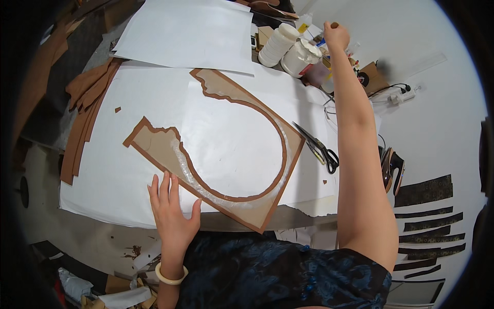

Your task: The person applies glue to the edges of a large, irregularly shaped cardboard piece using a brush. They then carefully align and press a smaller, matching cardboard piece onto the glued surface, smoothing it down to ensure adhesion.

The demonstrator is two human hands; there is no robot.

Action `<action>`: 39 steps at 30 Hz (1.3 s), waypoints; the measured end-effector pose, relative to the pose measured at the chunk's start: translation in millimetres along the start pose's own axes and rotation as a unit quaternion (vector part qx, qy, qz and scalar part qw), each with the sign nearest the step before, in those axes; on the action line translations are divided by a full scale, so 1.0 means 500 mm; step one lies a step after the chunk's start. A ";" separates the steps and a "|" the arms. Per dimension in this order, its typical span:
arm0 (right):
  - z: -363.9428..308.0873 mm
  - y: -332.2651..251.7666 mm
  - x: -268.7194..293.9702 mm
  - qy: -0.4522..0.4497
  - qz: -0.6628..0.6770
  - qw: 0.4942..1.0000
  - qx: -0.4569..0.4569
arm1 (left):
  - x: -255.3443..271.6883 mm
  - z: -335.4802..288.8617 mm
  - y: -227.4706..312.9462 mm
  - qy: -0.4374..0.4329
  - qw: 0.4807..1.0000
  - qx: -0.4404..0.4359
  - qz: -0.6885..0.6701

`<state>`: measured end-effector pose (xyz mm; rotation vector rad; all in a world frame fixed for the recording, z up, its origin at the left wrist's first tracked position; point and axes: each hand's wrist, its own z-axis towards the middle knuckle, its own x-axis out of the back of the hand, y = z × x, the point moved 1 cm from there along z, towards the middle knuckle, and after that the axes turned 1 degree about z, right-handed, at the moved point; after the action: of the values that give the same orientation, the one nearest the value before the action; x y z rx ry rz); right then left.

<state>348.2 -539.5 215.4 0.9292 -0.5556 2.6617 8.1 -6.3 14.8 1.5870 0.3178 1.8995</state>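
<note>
A flat tan panel (pixel 156 142) with brown folded edging and a large curved cut-out lies on the white-covered table (pixel 110 170). Whitish, shiny smears run along its inner curve. My left hand (pixel 173 219) rests at the panel's near-left edge, fingers stretched out, holding nothing. My right hand (pixel 337 37) is reached far out to the back right, above the bottles and jars. Its fingers are closed, and a small brown bit shows at them; what it is I cannot make out. Black-handled scissors (pixel 321 149) lie right of the panel, beside a thin yellowish tool (pixel 315 153).
White jars (pixel 300 57) and a white bottle (pixel 278 45) crowd the back right corner. Large white sheets (pixel 185 33) lie at the back. Brown leather strips (pixel 87 136) hang along the left edge. An iron (pixel 392 170) and dark strips (pixel 424 190) are at the right.
</note>
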 end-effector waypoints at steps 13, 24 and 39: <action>0.032 0.066 -0.044 -0.059 -0.067 0.993 -0.072 | -0.011 -0.003 -0.001 0.042 0.999 -0.022 -0.002; 0.027 0.030 0.015 -0.063 0.033 0.996 0.048 | -0.009 -0.005 -0.007 0.045 0.998 -0.011 -0.043; -0.705 -0.367 0.205 -0.468 0.557 0.680 0.093 | -0.010 0.053 -0.065 0.083 0.996 -0.022 -0.014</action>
<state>148.4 -209.1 75.5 2.8139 -1.4578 2.8808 43.6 10.2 -0.9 1.3925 0.3637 2.0083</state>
